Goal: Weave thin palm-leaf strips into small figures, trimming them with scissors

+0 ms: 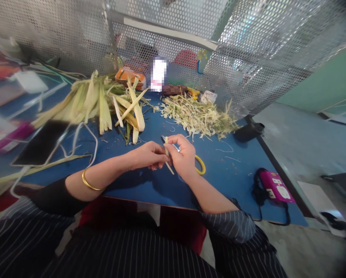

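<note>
While the right hand (pixel 183 155) nips its upper end from three o'clock and the left hand (pixel 153 154) pinches its middle from nine, the narrow, pale-cream husk strip (pixel 169 168) lies between them, long axis roughly twelve-to-six.

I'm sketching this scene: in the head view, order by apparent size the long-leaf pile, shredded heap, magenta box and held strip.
1. Long-leaf pile
2. Shredded heap
3. Magenta box
4. Held strip, partly hidden by fingers
</note>
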Action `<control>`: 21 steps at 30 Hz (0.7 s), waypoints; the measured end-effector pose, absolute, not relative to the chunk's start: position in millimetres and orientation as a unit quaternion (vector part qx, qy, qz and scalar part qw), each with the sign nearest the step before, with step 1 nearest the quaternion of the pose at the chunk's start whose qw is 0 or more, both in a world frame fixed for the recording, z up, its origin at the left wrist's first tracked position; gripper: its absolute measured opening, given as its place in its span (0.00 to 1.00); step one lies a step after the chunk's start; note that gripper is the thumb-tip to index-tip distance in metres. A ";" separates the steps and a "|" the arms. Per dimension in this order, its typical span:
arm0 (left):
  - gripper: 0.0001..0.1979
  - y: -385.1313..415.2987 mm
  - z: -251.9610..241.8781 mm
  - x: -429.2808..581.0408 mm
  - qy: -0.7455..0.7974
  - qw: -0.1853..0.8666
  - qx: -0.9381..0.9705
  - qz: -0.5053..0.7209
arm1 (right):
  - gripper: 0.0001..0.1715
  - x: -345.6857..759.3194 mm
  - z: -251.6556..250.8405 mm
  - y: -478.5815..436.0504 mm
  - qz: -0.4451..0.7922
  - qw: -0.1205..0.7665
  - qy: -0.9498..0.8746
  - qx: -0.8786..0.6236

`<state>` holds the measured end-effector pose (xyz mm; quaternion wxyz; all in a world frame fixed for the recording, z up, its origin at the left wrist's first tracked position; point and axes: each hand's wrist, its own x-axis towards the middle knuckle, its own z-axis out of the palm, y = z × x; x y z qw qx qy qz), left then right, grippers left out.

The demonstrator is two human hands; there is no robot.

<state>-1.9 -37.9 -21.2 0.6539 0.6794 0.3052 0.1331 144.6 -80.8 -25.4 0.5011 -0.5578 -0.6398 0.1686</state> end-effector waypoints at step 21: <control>0.10 -30.7 -19.3 3.0 0.281 0.763 0.442 0.379 | 0.16 139.0 -30.1 -81.2 0.223 0.416 -0.673 -0.569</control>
